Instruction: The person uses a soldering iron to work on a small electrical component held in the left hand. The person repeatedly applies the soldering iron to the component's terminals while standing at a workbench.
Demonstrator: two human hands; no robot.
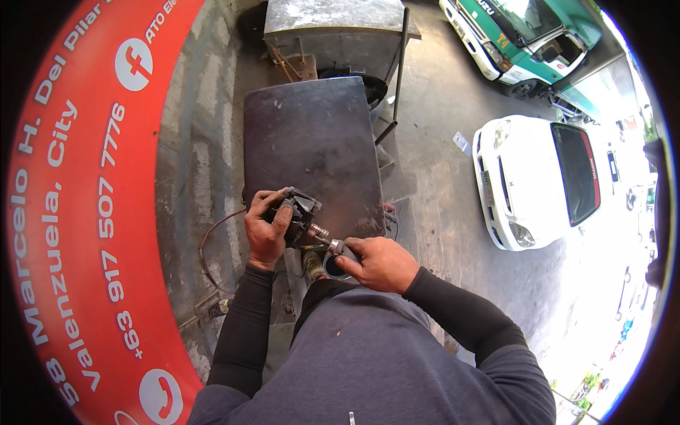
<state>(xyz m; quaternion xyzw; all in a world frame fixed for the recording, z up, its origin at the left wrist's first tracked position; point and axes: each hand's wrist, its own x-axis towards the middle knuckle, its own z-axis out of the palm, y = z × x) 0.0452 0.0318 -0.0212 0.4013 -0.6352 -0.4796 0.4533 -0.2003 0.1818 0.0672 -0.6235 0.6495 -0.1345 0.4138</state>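
My left hand (266, 225) is wrapped round a dark, boxy mechanical part (303, 205), its thumb pressed on the near side. In my right hand (379, 263) is a dark-handled tool (334, 245) with a metal shaft and a ribbed, coil-like section toward its tip. That tip meets the lower right side of the part; whether it enters it I cannot tell. Both hands are just over the near edge of a dark, worn bench top (312, 142). Below the tool, a round dark container (335, 267) shows in part beside my leg.
A thin reddish-brown cable (205, 248) loops at the left of the bench. Behind the bench stands a grey metal box-like table (340, 15), with an upright metal pole (401, 67) beside it. A red banner (92, 212) lines the left. A white car (531, 183) and green truck (528, 35) are parked right.
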